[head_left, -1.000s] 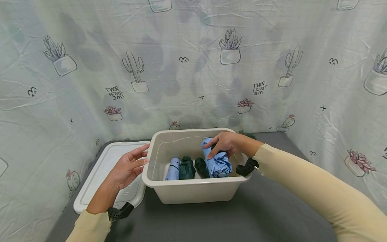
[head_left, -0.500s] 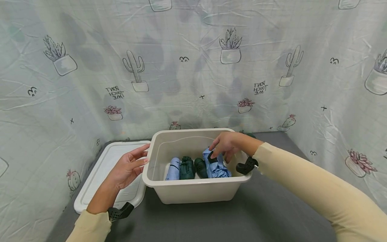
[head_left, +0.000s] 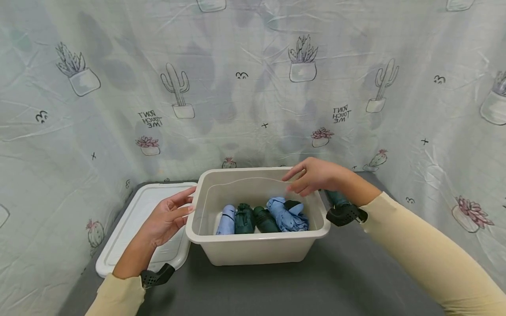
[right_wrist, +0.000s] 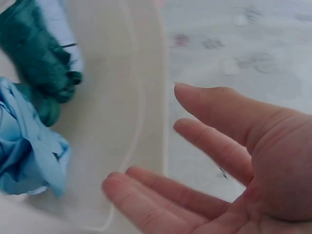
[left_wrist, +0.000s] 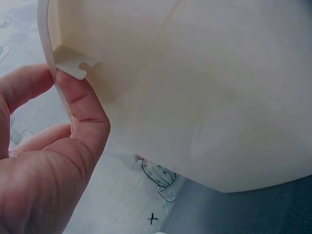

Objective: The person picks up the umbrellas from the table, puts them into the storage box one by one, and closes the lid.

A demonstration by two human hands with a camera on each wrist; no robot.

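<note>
A cream plastic storage box (head_left: 257, 250) stands on the grey table. In it lie a neatly rolled light blue folding umbrella (head_left: 226, 220), two dark green folding umbrellas (head_left: 244, 219) and, at the right, a loosely bundled blue umbrella (head_left: 290, 217) with a black patch. My left hand (head_left: 168, 219) pinches the box's left rim; in the left wrist view, the thumb lies under the lip. Over the box's back right corner hovers my right hand (head_left: 316, 175), fingers spread and holding nothing. The right wrist view shows its fingers (right_wrist: 146, 204) apart from the blue umbrella.
A white lid (head_left: 158, 193) lies flat left of the box, under my left forearm. Right of the box, another dark green thing (head_left: 337, 199) sits partly hidden behind my right wrist. A cactus-print curtain (head_left: 253, 87) encloses the table at the back and sides.
My right hand has let go of the bundled blue umbrella and risen up and to the right. The umbrella has settled at the box's right end. My left hand has stayed in place.
</note>
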